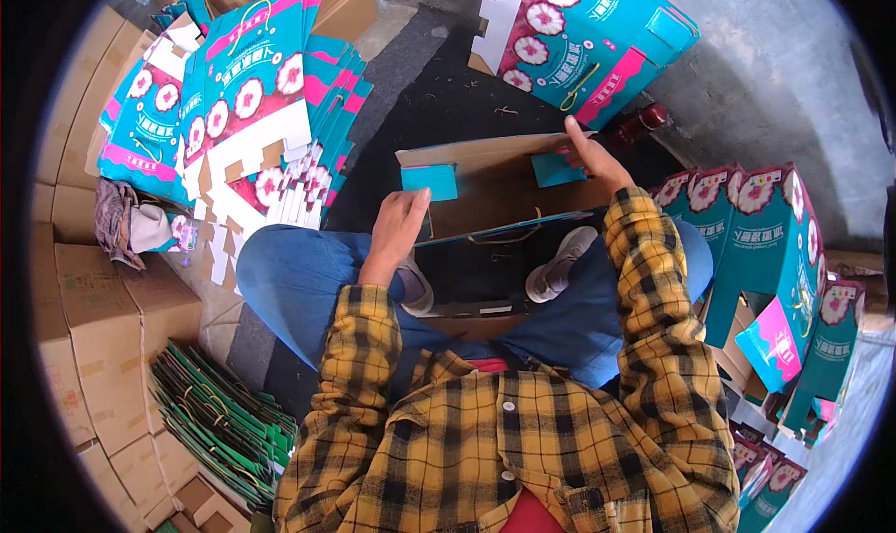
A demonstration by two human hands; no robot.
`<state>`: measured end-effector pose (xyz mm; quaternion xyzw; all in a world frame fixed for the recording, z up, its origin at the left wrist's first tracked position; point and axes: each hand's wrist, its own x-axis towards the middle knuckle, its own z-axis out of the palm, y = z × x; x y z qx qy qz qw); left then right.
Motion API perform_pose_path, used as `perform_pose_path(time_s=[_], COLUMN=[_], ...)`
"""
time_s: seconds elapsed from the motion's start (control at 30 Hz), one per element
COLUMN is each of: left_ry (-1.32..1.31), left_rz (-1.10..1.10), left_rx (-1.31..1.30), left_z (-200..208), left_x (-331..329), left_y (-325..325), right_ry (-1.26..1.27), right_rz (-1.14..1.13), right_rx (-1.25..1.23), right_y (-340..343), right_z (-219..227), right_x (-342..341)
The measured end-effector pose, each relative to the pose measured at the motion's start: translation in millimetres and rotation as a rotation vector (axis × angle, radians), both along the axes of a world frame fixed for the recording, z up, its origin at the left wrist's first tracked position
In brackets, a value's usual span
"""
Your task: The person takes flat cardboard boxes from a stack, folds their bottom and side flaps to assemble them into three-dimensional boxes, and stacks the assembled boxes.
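Two hands on one carton: your left hand (397,227) lies with fingers loosely curled over the near-left edge of the flat-folded box (495,186), fingertips touching the small teal flap (429,181); it does not look closed in a full grip. Your right hand (597,160) presses the far-right corner, index finger stretched out and thumb on the other teal flap (557,170); again a pinch or press, not a fist.

Box position: brown inner face up, propped across the gap between your knees, above your shoes (558,262), over the dark floor (439,94).

Risks, as judged from this frame:
- Box is held only at two edges. If either hand lets go, it may pivot and slide down onto your feet.
- Teal flaps look thin. Pushing them against the fold line could crease or tear them, and a bent flap may not seat.
- The cord handle (509,237) hangs at the near edge; it could snag under a panel as the box opens.
- Stack of flat printed cartons (261,104) on your left is fanned and leaning; an elbow knock could spill it.
- Finished teal boxes (765,244) stand just beside your right knee; a wide arm swing could topple them.
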<state>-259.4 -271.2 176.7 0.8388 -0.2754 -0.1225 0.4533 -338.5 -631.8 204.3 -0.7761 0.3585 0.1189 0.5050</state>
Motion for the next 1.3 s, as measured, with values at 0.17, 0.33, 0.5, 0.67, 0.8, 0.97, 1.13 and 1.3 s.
perform_pose_path(time_s=[0.17, 0.33, 0.5, 0.67, 0.8, 0.97, 1.13, 1.3], left_ry=[0.066, 0.182, 0.204, 0.136, 0.358, 0.446, 0.400, 0.333], left_rz=[0.097, 0.226, 0.331, 0.394, 0.321, 0.083, -0.007, -0.116], left_rx=[0.003, -0.177, -0.201, -0.204, -0.286, -0.046, -0.045, 0.023], left_z=[-13, -15, -19, -11, -38, -66, -141, -112], left_x=[-2, -6, -8, -13, -3, -2, 17, 16], left_y=[3, 5, 12, 6, 8, 1, 42, -2], right_ry=[-0.005, 0.042, -0.085, -0.022, 0.054, 0.111, -0.067, 0.046], right_rz=[-0.133, -0.092, 0.407, 0.625, 0.655, 0.632, 0.774, 0.283], right_rx=[0.061, 0.065, -0.542, -0.778, -0.926, -0.963, -1.104, -0.995], right_y=[1, -19, -7, -2, 9, 7, 22, -72], right_z=[0, -11, -23, -26, -25, -24, -19, 9], right_x=[-10, -19, -24, -26, -16, -21, -9, -50])
